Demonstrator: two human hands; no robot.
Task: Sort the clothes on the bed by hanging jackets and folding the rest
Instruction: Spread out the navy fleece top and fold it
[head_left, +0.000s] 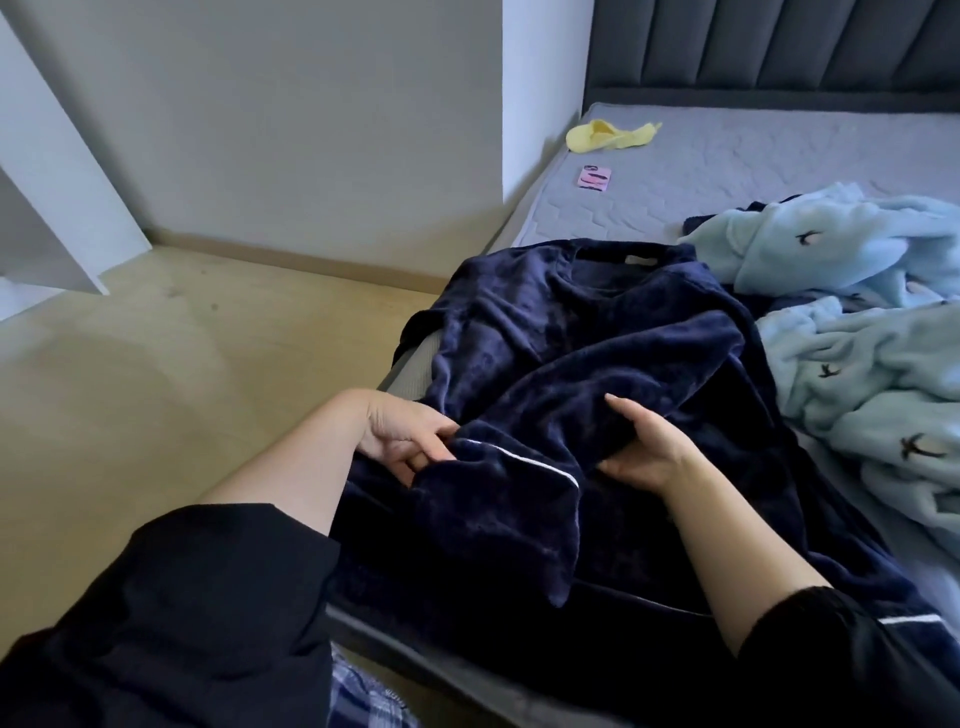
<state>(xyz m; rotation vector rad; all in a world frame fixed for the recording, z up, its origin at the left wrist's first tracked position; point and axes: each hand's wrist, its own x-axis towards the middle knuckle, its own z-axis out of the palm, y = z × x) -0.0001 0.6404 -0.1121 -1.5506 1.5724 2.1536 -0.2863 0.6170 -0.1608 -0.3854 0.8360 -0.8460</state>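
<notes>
Navy top (597, 332), sleeve cuff (498, 499) between gripping fingers (415, 460)

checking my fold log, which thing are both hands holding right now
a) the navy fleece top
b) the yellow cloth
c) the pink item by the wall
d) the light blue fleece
A: the left hand and the right hand both grip a folded-in sleeve of the navy fleece top, while the light blue fleece lies apart from both hands.

Bed (727, 171) carries navy garment (571, 338), blue fleece (857, 260), yellow cloth (608, 136), pink item (595, 179).
</notes>
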